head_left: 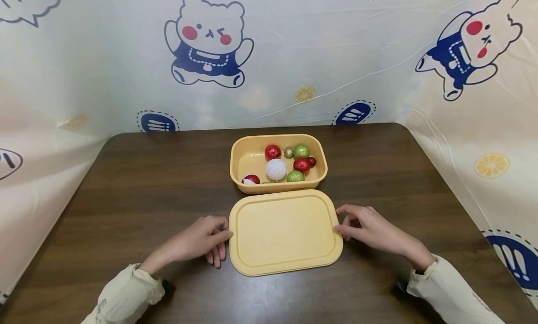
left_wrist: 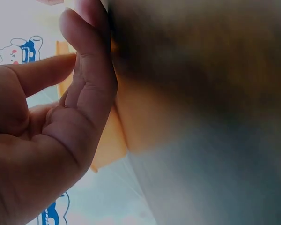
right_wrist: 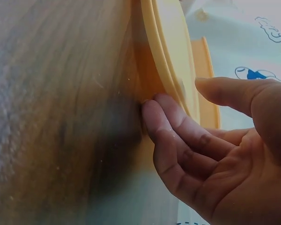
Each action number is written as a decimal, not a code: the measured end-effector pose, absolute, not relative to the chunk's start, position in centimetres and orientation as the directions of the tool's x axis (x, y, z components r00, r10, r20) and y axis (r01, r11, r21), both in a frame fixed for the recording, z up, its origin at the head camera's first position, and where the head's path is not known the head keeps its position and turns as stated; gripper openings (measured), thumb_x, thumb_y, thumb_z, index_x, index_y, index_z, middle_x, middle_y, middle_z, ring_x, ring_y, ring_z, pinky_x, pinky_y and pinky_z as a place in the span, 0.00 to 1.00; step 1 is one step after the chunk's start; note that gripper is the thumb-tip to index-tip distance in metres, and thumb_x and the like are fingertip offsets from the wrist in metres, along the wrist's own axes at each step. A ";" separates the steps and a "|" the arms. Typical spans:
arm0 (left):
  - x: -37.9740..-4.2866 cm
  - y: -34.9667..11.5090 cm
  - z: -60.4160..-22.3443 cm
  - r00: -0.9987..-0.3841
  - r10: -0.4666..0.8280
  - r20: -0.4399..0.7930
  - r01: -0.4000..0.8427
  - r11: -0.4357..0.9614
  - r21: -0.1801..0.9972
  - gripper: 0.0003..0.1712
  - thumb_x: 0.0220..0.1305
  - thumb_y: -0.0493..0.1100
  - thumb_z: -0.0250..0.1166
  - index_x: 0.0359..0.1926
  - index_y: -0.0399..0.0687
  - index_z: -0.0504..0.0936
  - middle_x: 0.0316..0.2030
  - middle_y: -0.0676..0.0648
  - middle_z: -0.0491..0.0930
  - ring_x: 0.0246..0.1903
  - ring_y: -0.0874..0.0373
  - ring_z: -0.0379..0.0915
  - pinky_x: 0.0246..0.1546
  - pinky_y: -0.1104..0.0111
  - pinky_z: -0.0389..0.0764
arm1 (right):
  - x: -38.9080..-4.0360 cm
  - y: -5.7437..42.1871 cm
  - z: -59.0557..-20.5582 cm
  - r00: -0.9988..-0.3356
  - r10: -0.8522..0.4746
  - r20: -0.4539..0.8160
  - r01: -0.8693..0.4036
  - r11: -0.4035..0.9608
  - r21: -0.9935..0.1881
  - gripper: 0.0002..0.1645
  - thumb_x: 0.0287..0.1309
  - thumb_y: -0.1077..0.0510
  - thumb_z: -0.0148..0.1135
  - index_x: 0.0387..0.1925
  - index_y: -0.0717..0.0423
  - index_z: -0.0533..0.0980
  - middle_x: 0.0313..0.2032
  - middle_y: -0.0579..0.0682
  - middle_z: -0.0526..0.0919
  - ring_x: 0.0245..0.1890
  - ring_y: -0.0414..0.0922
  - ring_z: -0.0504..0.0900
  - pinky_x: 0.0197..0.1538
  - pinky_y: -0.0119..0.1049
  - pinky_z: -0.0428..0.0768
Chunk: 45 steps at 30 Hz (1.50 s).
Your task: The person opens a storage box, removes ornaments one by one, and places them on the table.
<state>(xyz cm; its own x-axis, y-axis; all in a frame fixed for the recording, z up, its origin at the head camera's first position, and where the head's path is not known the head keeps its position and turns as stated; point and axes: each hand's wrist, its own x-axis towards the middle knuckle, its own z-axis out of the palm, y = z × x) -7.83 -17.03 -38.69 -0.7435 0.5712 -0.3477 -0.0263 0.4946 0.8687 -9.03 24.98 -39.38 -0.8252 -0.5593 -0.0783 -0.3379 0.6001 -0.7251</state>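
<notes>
A pale yellow rectangular lid (head_left: 286, 233) with rounded corners lies in front of a matching yellow box (head_left: 240, 167). My left hand (head_left: 203, 242) pinches the lid's left edge, thumb on the rim and the other fingers bent down beside it. At the opposite edge, my right hand (head_left: 370, 226) holds the rim between thumb and fingers. In the right wrist view its fingertips (right_wrist: 154, 112) meet the underside of the lid's edge (right_wrist: 164, 61). Several balls sit in the box, including a white ball (head_left: 276, 169), a red ball (head_left: 272, 151) and a green ball (head_left: 301, 151).
The dark wooden table (head_left: 168, 174) extends around the lid and box. Behind and beside it hangs a pale cloth (head_left: 281, 44) printed with cartoon bears. Light sleeves (head_left: 130, 291) cover both forearms.
</notes>
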 end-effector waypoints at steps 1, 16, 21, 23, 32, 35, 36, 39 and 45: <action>-8.0 -17.1 -38.7 -0.738 0.578 -0.348 -0.020 0.497 0.867 0.12 0.75 0.40 0.56 0.36 0.34 0.72 0.19 0.40 0.82 0.17 0.47 0.82 0.18 0.59 0.83 | -9.1 25.0 -39.4 -0.823 -0.562 -0.085 -0.336 0.601 -0.726 0.21 0.67 0.51 0.63 0.52 0.64 0.76 0.22 0.40 0.82 0.23 0.39 0.81 0.31 0.31 0.78; -8.8 -17.3 -38.8 -0.770 0.559 -0.309 0.108 0.591 0.799 0.12 0.74 0.43 0.58 0.33 0.41 0.77 0.16 0.45 0.80 0.13 0.52 0.79 0.15 0.60 0.81 | -10.5 26.9 -38.9 -0.811 -0.570 -0.134 -0.339 0.645 -0.685 0.19 0.70 0.57 0.59 0.56 0.64 0.77 0.25 0.40 0.83 0.29 0.38 0.82 0.38 0.33 0.82; -8.9 -17.3 -38.6 -0.793 0.529 -0.302 0.107 0.609 0.786 0.10 0.74 0.44 0.59 0.36 0.43 0.78 0.17 0.46 0.79 0.13 0.51 0.78 0.15 0.60 0.80 | -11.1 27.2 -38.5 -0.825 -0.546 -0.146 -0.331 0.675 -0.659 0.19 0.69 0.57 0.60 0.57 0.62 0.77 0.26 0.41 0.83 0.29 0.40 0.81 0.37 0.33 0.81; -9.0 -17.4 -38.4 -0.809 0.510 -0.293 0.107 0.618 0.779 0.10 0.74 0.44 0.59 0.37 0.43 0.78 0.18 0.46 0.79 0.14 0.52 0.77 0.16 0.61 0.80 | -11.3 27.3 -38.3 -0.830 -0.539 -0.144 -0.328 0.680 -0.655 0.19 0.69 0.58 0.61 0.57 0.62 0.77 0.27 0.41 0.83 0.30 0.41 0.82 0.36 0.34 0.81; -10.6 -19.2 -35.7 -0.870 0.443 -0.218 0.136 0.639 0.757 0.12 0.74 0.46 0.59 0.46 0.40 0.79 0.24 0.44 0.81 0.21 0.52 0.79 0.21 0.61 0.82 | -12.7 26.4 -36.6 -0.875 -0.485 -0.005 -0.373 0.680 -0.631 0.14 0.68 0.60 0.61 0.53 0.58 0.80 0.37 0.49 0.87 0.35 0.43 0.84 0.40 0.36 0.84; -11.2 -19.7 -34.5 -0.903 0.398 -0.163 0.139 0.629 0.765 0.12 0.74 0.46 0.58 0.49 0.41 0.78 0.28 0.42 0.82 0.24 0.51 0.80 0.23 0.60 0.83 | -13.5 25.9 -35.9 -0.877 -0.471 0.100 -0.432 0.680 -0.592 0.12 0.68 0.59 0.61 0.50 0.57 0.81 0.41 0.51 0.87 0.36 0.42 0.84 0.40 0.37 0.85; -11.5 -19.8 -34.2 -0.912 0.387 -0.140 0.144 0.620 0.771 0.12 0.74 0.46 0.58 0.49 0.42 0.77 0.29 0.42 0.82 0.24 0.50 0.81 0.23 0.61 0.84 | -13.8 25.7 -35.7 -0.873 -0.469 0.132 -0.453 0.680 -0.576 0.11 0.68 0.59 0.62 0.50 0.56 0.82 0.41 0.51 0.87 0.36 0.42 0.84 0.41 0.38 0.85; -12.2 -20.1 -33.6 -0.934 0.347 -0.081 0.150 0.591 0.793 0.13 0.75 0.46 0.57 0.52 0.44 0.76 0.32 0.41 0.82 0.28 0.47 0.83 0.25 0.61 0.85 | -14.8 24.8 -34.9 -0.860 -0.471 0.199 -0.498 0.682 -0.536 0.11 0.68 0.58 0.62 0.49 0.55 0.82 0.43 0.50 0.86 0.37 0.40 0.82 0.41 0.38 0.84; -14.2 -19.7 -33.5 -0.956 0.293 -0.035 0.143 0.565 0.812 0.17 0.77 0.48 0.54 0.59 0.45 0.71 0.38 0.41 0.82 0.35 0.43 0.84 0.30 0.58 0.87 | -17.2 22.9 -33.7 -0.846 -0.485 0.221 -0.521 0.666 -0.534 0.16 0.65 0.57 0.66 0.52 0.59 0.80 0.48 0.55 0.85 0.41 0.46 0.82 0.46 0.47 0.85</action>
